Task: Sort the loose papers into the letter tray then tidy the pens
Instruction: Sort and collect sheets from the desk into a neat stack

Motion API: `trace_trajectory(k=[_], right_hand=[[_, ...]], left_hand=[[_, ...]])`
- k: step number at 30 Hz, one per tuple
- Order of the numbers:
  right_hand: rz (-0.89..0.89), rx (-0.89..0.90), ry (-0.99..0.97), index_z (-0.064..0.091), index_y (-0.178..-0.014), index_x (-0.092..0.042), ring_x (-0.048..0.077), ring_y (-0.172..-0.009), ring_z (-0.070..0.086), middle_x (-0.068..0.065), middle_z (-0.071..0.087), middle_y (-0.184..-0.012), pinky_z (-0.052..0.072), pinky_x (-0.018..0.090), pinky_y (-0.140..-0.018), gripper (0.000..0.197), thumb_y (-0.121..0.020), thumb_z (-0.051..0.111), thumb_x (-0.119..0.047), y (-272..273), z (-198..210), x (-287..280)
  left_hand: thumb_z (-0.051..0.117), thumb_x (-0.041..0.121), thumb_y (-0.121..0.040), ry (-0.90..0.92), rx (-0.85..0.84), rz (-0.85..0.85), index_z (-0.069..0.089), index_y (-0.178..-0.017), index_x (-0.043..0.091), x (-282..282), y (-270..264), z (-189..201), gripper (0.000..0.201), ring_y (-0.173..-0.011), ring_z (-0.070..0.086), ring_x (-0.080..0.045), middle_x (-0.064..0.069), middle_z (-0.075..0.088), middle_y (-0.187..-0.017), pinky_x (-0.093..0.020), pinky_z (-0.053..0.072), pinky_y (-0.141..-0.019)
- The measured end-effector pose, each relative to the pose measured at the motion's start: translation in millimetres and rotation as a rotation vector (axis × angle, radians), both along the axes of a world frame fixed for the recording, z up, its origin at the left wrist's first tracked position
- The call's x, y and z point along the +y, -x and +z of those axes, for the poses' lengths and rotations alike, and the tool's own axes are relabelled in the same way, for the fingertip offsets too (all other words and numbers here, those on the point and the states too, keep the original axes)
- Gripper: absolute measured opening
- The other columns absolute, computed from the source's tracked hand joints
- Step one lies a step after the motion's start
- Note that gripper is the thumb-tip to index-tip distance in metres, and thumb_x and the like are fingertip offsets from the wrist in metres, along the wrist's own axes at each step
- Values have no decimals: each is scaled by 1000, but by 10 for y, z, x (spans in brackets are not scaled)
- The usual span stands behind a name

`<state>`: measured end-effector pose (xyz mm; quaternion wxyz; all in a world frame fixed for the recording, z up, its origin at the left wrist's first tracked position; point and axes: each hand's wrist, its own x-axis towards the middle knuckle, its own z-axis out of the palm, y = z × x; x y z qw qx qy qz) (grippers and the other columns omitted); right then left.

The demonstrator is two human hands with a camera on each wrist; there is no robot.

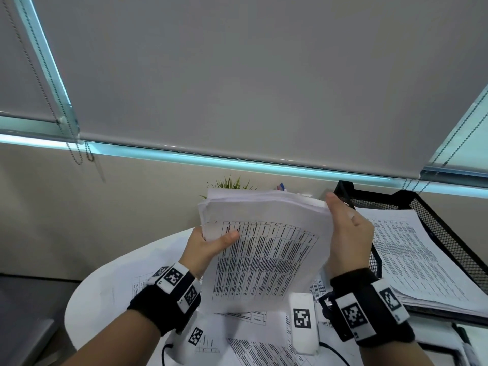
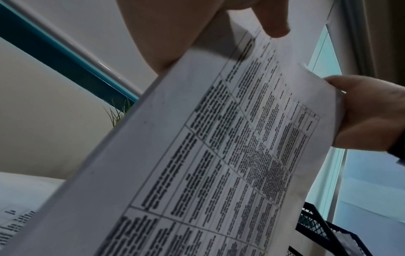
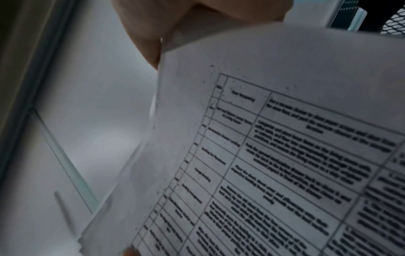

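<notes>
A thick stack of printed papers [image 1: 266, 249] [image 2: 219, 155] [image 3: 285, 138] is held up on end above the round white table [image 1: 105, 283]. My left hand [image 1: 208, 247] grips its left edge, thumb on the front sheet. My right hand [image 1: 348, 233] clasps the right edge, fingers curled round the stack. The black mesh letter tray [image 1: 433, 223] stands at the right with printed sheets [image 1: 412, 257] lying in it. A pen [image 1: 467, 342] lies at the lower right, beside the tray. The far side of the stack is hidden.
More loose printed sheets [image 1: 253, 347] lie on the table under the stack. A small green plant [image 1: 229, 183] and a blue-tipped item [image 1: 281, 186] peek over the stack's top. A grey blind and wall close off the back.
</notes>
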<state>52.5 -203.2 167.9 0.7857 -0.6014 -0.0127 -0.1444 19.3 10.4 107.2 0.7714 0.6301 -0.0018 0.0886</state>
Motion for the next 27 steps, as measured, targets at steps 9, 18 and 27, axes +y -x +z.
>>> trace_trajectory(k=[9,18,27], right_hand=[[107,-106,187,70,-91,-25,29,-93,67,0,72,-98,53,49,-82,46,-59,79,-56,-14,-97,-128],[250,223,300,62,-106,-25,8,-94,69,-3,74,-101,50,31,-88,64,-50,90,-36,201,-540,-178],[192,49,158,73,-77,-32,9,-80,70,-6,74,-81,52,43,-87,25,-69,70,-9,322,-263,-74]], left_hand=[[78,16,-69,-105,92,52,68,-91,19,-2,-24,32,24,-88,71,-14,-3,74,-93,-28,55,-81],[82,9,-62,29,114,113,72,-77,13,-9,19,68,18,-87,71,-24,-11,75,-86,-39,56,-84],[90,44,-35,46,-51,151,68,-93,16,-33,38,171,68,-88,71,-21,-7,74,-90,-30,58,-74]])
